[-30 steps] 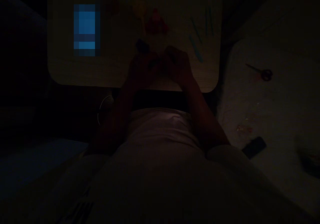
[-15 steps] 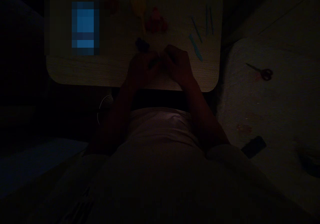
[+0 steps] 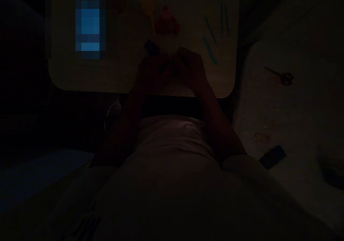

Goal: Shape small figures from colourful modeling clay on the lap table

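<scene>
In very dim light, my left hand (image 3: pixel 153 69) and my right hand (image 3: pixel 187 64) meet above the near side of a wooden table (image 3: pixel 94 76). Both have their fingers curled inward, with the fingertips close together. Whatever they pinch is too dark and small to name. Just beyond my left hand lies a dark lump (image 3: pixel 152 47). Farther back sit a red and pink molded figure (image 3: pixel 167 21) and a yellow tool with a wide head and a thin handle (image 3: pixel 148 8). To the right of my right hand rests a light-blue plastic knife (image 3: pixel 210 50).
Several thin blue sticks, one a slanted stick (image 3: pixel 210 29), lie at the table's right. A dim red thing (image 3: pixel 119 2) is at the back, beside a blurred-out bright blue screen (image 3: pixel 90 26). Scissors (image 3: pixel 285 78) and a dark rectangular object (image 3: pixel 273 157) lie on the pale surface at right.
The picture has become darker and the view has shifted very slightly. My hands stay together in nearly the same place and pose.
</scene>
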### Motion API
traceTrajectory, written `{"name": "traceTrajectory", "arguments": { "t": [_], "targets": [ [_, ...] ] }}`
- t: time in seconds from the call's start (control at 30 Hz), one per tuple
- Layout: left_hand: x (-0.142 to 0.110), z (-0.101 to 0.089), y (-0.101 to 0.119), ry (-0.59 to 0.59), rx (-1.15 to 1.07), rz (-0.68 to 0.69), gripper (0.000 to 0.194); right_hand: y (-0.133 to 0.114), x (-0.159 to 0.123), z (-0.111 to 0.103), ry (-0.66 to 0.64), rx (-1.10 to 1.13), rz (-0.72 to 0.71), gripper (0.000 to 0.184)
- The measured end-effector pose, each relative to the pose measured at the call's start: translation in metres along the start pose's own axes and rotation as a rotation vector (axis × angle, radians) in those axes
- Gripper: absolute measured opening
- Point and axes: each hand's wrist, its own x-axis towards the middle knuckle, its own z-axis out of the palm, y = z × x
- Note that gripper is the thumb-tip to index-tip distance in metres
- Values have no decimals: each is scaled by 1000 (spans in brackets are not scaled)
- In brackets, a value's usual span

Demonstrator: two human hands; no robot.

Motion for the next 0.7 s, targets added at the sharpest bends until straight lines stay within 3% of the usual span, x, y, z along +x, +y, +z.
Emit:
{"name": "traceTrajectory", "arguments": {
  "t": [0.43,0.7],
  "targets": [
    [1,0,-2,5,19,30,27,8,0,2,-1,41,8,52],
    [1,-1,0,-24,1,-20,24,9,0,3,0,55,17,51]
  ]
}}
